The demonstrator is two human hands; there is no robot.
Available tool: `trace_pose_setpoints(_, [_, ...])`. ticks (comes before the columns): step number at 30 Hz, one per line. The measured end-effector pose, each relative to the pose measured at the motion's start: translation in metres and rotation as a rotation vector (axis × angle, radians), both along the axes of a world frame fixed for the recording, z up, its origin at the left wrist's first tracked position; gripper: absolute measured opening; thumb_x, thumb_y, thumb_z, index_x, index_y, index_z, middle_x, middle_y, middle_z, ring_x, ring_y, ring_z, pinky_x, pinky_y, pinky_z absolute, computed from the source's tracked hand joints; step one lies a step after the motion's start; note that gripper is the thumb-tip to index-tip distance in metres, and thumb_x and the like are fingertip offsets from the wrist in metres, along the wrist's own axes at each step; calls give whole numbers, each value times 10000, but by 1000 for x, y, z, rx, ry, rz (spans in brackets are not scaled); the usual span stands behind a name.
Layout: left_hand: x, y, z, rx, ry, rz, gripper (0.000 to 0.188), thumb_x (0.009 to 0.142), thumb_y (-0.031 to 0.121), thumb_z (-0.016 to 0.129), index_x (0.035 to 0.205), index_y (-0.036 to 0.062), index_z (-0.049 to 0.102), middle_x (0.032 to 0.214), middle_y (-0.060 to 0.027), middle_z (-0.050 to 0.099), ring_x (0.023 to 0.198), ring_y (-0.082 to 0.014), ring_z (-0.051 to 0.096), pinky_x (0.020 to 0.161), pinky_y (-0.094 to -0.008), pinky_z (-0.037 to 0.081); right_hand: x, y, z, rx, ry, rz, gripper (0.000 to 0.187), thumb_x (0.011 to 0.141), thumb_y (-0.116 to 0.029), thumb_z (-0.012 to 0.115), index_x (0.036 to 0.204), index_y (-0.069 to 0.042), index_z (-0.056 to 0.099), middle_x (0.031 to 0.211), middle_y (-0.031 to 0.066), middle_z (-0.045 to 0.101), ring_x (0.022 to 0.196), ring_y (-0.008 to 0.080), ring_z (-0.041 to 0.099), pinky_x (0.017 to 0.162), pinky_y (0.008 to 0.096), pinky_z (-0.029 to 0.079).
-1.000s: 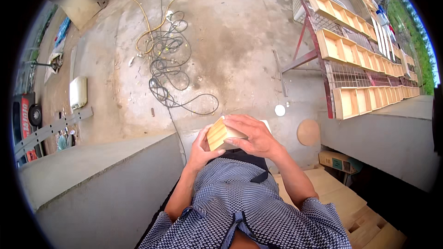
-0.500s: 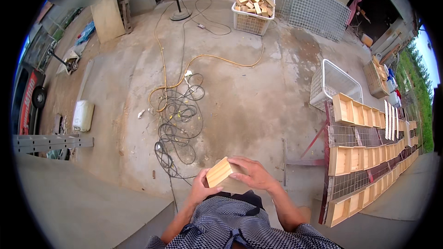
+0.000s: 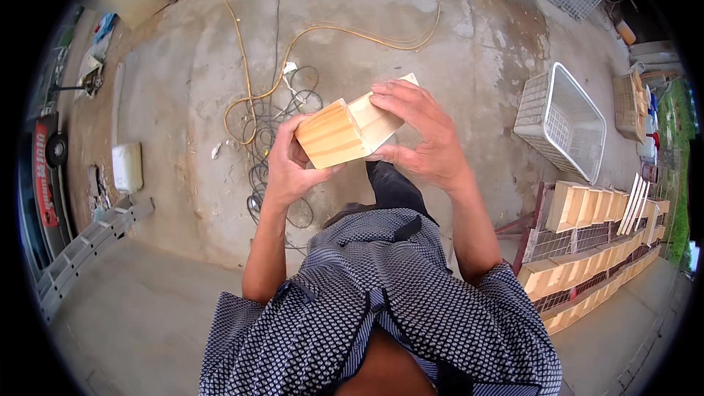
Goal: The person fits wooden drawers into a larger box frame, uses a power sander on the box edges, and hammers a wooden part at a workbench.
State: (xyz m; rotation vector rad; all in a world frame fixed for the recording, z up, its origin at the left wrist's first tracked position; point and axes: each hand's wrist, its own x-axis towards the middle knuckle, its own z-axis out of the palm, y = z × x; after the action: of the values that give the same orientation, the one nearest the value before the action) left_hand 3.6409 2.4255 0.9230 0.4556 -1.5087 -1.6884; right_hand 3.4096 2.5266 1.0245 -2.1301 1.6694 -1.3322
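A small pale wooden box (image 3: 331,134) is held up in front of my chest between both hands. Its grained end face is turned toward the left, and a lighter long side runs back to the right. My left hand (image 3: 284,165) grips the grained end, fingers at the far edge and thumb underneath. At the other end my right hand (image 3: 424,136) wraps the lighter part, fingers over the top and thumb along the near edge. What lies inside the box is hidden.
Rows of wooden boxes (image 3: 587,207) sit on a metal mesh rack at right. Beyond stands a white plastic basket (image 3: 537,112). A yellow hose (image 3: 345,28) and coiled black cables (image 3: 257,172) lie on the concrete. At left are a ladder (image 3: 94,243) and a white jerrycan (image 3: 127,167).
Both hands have lifted the wooden box higher and closer, and it has turned to show more of its side. The view has tilted downward, showing more of my shirt.
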Motion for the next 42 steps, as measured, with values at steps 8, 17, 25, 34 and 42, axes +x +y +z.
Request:
trace_pose_setpoints(8, [-101, -143, 25, 88, 126, 136, 906, 660, -99, 882, 1431, 57, 432, 1432, -171, 538, 1423, -317, 508, 1159, -461, 458, -102, -191, 53, 138, 117, 167, 744, 678, -371, 918, 1324, -95, 671, 1383, 69, 648, 1309, 336, 572, 1113, 482, 444])
trace_pose_setpoints(17, [-218, -370, 36, 254, -33, -23, 927, 691, 26, 932, 1477, 15, 442, 1389, -92, 567, 1303, -215, 557, 1135, -396, 444, -221, -398, 55, 369, -39, 110, 700, 817, -321, 863, 1427, -93, 607, 1294, 122, 630, 1190, 333, 619, 1012, 428, 511])
trace_pose_setpoints(25, [-318, -582, 120, 258, -131, -205, 816, 773, 115, 865, 1476, 14, 462, 1371, -77, 575, 1288, -188, 544, 1114, -365, 426, -307, -573, 107, 296, -240, -2, 552, 932, -196, 759, 1406, 11, 568, 1275, 181, 633, 1134, 323, 661, 984, 380, 528])
trace_pose_setpoints(34, [-463, -765, 141, 458, 76, -140, 911, 761, 302, 864, 1504, -17, 443, 1427, -109, 569, 1362, -225, 527, 1151, -395, 404, -447, -788, 98, 402, -557, 34, 428, 1081, -214, 547, 1450, 2, 567, 1263, 170, 648, 1205, 255, 629, 1048, 354, 474])
trace_pose_setpoints(42, [-583, -931, 193, 590, 197, 216, 758, 862, 34, 825, 1498, -46, 420, 1348, -152, 660, 1201, -252, 673, 1039, -366, 532, -547, -1006, 101, 523, -464, -155, 456, 1038, -320, 651, 1350, 9, 592, 1220, 200, 691, 1064, 269, 723, 896, 392, 593])
